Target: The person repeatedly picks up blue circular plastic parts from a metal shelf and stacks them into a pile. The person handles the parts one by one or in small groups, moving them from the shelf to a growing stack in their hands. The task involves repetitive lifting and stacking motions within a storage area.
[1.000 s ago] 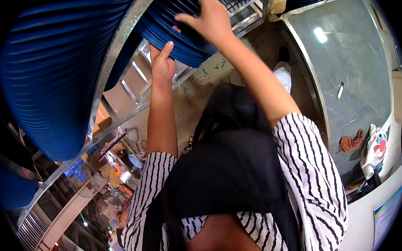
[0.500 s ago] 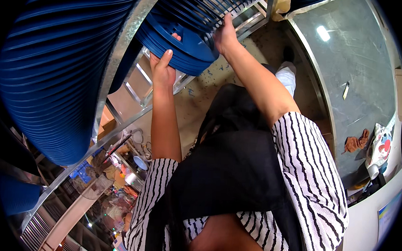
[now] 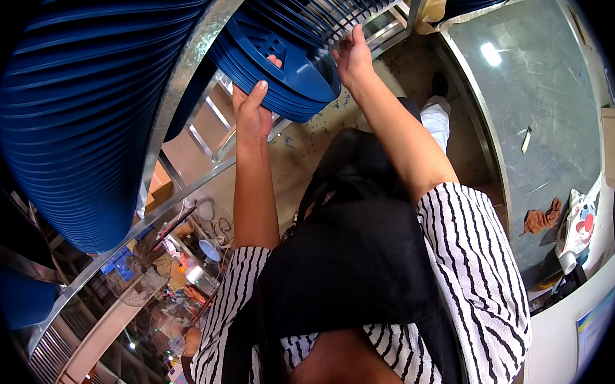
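Note:
A stack of dark blue round plastic discs [image 3: 284,88] with slotted openings sits tilted at the top of the head view. My left hand [image 3: 254,114] grips its near left edge, thumb on the outer rim and fingertips showing through an opening. Just right of the stack is my right hand [image 3: 356,62], thumb raised and fingers apart, with nothing seen in it. Its fingertips come close to the stack's right edge; whether they touch it I cannot tell. Behind the stack, more blue discs [image 3: 295,13] stand in a row on a metal rack.
A long row of nested blue discs [image 3: 84,120] fills the left, beside a metal rack post [image 3: 182,70]. At the right stands a grey-topped table [image 3: 532,85] with a small knife [image 3: 526,140], a brown cloth [image 3: 543,217] and a printed bag [image 3: 578,224]. A fan [image 3: 145,286] is at lower left.
The stack in my left hand has shifted slightly down and to the right. My right hand has moved a little right, and its fingers have come away from the stack's edge.

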The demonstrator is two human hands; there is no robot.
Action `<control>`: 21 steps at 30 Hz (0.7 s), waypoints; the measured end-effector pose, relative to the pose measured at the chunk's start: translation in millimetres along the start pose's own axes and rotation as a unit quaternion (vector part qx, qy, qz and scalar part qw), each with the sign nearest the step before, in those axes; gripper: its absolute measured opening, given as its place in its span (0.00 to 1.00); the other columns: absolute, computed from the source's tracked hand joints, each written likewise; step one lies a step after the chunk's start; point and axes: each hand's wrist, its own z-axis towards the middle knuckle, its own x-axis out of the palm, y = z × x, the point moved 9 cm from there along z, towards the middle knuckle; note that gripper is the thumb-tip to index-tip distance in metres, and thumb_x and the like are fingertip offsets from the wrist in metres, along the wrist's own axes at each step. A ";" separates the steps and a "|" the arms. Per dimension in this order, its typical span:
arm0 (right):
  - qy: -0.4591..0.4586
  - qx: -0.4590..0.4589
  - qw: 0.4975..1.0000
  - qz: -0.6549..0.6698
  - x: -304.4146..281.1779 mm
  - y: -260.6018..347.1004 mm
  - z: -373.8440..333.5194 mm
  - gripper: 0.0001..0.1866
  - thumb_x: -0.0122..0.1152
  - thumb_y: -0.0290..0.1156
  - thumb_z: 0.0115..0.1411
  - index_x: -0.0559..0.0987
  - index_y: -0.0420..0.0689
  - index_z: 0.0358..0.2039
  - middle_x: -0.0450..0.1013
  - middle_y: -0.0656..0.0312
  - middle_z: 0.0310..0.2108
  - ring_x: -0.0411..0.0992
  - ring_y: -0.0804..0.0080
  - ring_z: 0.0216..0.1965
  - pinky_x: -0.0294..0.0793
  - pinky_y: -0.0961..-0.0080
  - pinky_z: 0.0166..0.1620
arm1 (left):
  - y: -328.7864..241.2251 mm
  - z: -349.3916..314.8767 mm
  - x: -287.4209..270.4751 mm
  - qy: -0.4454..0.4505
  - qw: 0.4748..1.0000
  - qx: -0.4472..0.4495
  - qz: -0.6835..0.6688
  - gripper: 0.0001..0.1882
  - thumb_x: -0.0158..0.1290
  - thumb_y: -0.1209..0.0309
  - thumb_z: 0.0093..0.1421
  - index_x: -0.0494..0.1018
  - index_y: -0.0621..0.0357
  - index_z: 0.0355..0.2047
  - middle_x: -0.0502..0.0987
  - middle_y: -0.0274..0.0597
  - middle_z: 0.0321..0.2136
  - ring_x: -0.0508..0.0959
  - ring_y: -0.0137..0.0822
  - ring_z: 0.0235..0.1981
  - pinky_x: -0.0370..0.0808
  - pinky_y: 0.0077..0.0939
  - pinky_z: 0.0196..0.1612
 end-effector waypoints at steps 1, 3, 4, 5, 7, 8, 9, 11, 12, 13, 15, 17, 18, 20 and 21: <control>0.008 -0.013 1.000 -0.010 2.0 3.8 -6.6 0.34 0.44 0.55 0.64 0.58 0.44 0.62 0.53 0.58 0.64 0.48 0.63 0.65 0.45 0.58 0.64 | -0.3 -0.1 0.3 -0.001 1.000 0.000 0.001 0.33 0.49 0.82 0.54 0.52 0.65 0.61 0.73 0.55 0.49 0.72 0.45 0.53 0.65 0.41 0.60; -0.016 -0.023 0.997 -0.066 -2.5 7.9 -20.1 0.32 0.47 0.49 0.65 0.58 0.44 0.62 0.55 0.58 0.63 0.52 0.63 0.63 0.50 0.63 0.63 | -0.2 0.2 0.4 0.003 1.000 0.002 0.001 0.34 0.49 0.82 0.54 0.52 0.65 0.61 0.73 0.55 0.50 0.72 0.46 0.54 0.65 0.41 0.60; -0.029 -0.028 0.995 -0.093 -5.0 9.8 -25.0 0.31 0.48 0.46 0.65 0.58 0.43 0.62 0.56 0.58 0.62 0.54 0.64 0.63 0.53 0.65 0.62 | 0.7 0.7 -1.2 0.007 1.000 0.003 0.000 0.34 0.49 0.82 0.54 0.52 0.65 0.61 0.72 0.56 0.50 0.72 0.46 0.54 0.65 0.41 0.60; -0.014 -0.054 0.990 -0.133 -6.1 11.0 -26.8 0.29 0.50 0.43 0.64 0.60 0.45 0.61 0.60 0.59 0.60 0.58 0.64 0.60 0.57 0.67 0.59 | 1.1 1.0 -2.3 0.011 1.000 0.004 -0.002 0.34 0.49 0.82 0.54 0.52 0.65 0.61 0.72 0.56 0.50 0.72 0.46 0.54 0.65 0.41 0.60; 0.011 -0.106 0.971 -0.212 -17.2 5.2 -30.7 0.25 0.53 0.37 0.62 0.63 0.47 0.59 0.67 0.61 0.55 0.65 0.66 0.54 0.64 0.69 0.54 | 2.8 -1.7 -3.0 0.015 1.000 0.000 -0.010 0.33 0.48 0.82 0.54 0.51 0.66 0.61 0.72 0.57 0.50 0.72 0.47 0.54 0.65 0.41 0.60; 0.024 -0.200 0.934 -0.294 -15.8 10.7 -40.7 0.21 0.55 0.33 0.60 0.69 0.45 0.54 0.71 0.57 0.50 0.68 0.63 0.52 0.66 0.70 0.53 | 2.6 -4.9 -3.8 0.015 1.000 -0.001 -0.013 0.33 0.48 0.82 0.54 0.51 0.67 0.61 0.72 0.57 0.50 0.72 0.47 0.54 0.65 0.41 0.60; 0.067 -0.222 0.905 -0.358 -4.1 10.0 -56.5 0.20 0.56 0.33 0.59 0.71 0.45 0.53 0.71 0.55 0.49 0.68 0.61 0.51 0.66 0.70 0.53 | 0.0 -12.0 -7.1 0.005 1.000 -0.004 -0.004 0.33 0.48 0.82 0.54 0.51 0.67 0.61 0.72 0.58 0.50 0.72 0.47 0.54 0.65 0.41 0.60; 0.140 -0.336 0.803 -0.473 29.4 25.0 -89.2 0.18 0.57 0.31 0.57 0.74 0.46 0.48 0.72 0.53 0.47 0.68 0.56 0.50 0.67 0.69 0.53 | 1.0 -20.4 -9.0 -0.005 1.000 -0.011 0.006 0.34 0.48 0.81 0.54 0.51 0.68 0.61 0.71 0.58 0.50 0.72 0.47 0.54 0.65 0.41 0.60; 0.176 -0.388 0.768 -0.478 48.3 30.0 -102.8 0.18 0.58 0.32 0.56 0.74 0.46 0.47 0.72 0.56 0.47 0.68 0.56 0.50 0.67 0.67 0.52 | -1.1 -23.8 -8.9 -0.003 1.000 -0.010 0.017 0.34 0.48 0.81 0.54 0.50 0.68 0.61 0.71 0.59 0.51 0.71 0.47 0.54 0.64 0.42 0.61; 0.192 -0.409 0.743 -0.493 62.2 33.9 -105.6 0.18 0.58 0.31 0.56 0.74 0.46 0.49 0.72 0.56 0.48 0.68 0.57 0.50 0.68 0.68 0.52 | 0.7 -25.3 -8.7 0.003 1.000 -0.011 0.024 0.34 0.47 0.80 0.54 0.50 0.68 0.61 0.70 0.59 0.52 0.71 0.48 0.55 0.64 0.43 0.61; 0.211 -0.426 0.707 -0.523 84.7 38.1 -98.5 0.18 0.57 0.31 0.57 0.74 0.47 0.50 0.72 0.56 0.49 0.69 0.58 0.50 0.69 0.68 0.52 | 4.8 -28.5 -7.8 -0.003 0.999 -0.019 0.030 0.35 0.47 0.80 0.53 0.50 0.69 0.62 0.69 0.60 0.53 0.70 0.49 0.56 0.62 0.44 0.62; 0.219 -0.415 0.685 -0.557 98.2 37.4 -80.8 0.18 0.57 0.31 0.57 0.75 0.48 0.49 0.72 0.56 0.48 0.70 0.57 0.48 0.70 0.67 0.51 | 4.9 -28.8 -3.4 0.002 1.000 -0.015 0.016 0.35 0.47 0.80 0.53 0.50 0.69 0.62 0.68 0.61 0.53 0.70 0.50 0.56 0.62 0.43 0.62; 0.197 -0.478 0.628 -0.581 101.0 43.8 -78.0 0.18 0.56 0.32 0.57 0.75 0.49 0.50 0.74 0.56 0.45 0.71 0.57 0.46 0.71 0.66 0.49 | 5.9 -28.9 -1.5 0.004 1.000 -0.017 0.009 0.35 0.47 0.80 0.53 0.50 0.69 0.62 0.68 0.62 0.53 0.70 0.50 0.56 0.62 0.43 0.62; 0.177 -0.477 0.627 -0.590 100.9 51.2 -65.7 0.19 0.57 0.33 0.57 0.75 0.52 0.51 0.74 0.56 0.44 0.72 0.56 0.45 0.72 0.65 0.47 | 1.3 -31.3 -2.5 -0.002 1.000 -0.002 0.009 0.34 0.45 0.81 0.54 0.50 0.69 0.62 0.68 0.62 0.53 0.70 0.50 0.55 0.64 0.43 0.61; 0.167 -0.467 0.619 -0.609 100.6 50.5 -64.1 0.21 0.57 0.33 0.57 0.74 0.53 0.53 0.74 0.56 0.43 0.72 0.56 0.44 0.72 0.65 0.46 | -3.5 -32.8 -1.8 0.001 1.000 0.005 0.000 0.34 0.45 0.81 0.54 0.50 0.69 0.61 0.69 0.61 0.52 0.71 0.49 0.55 0.65 0.43 0.61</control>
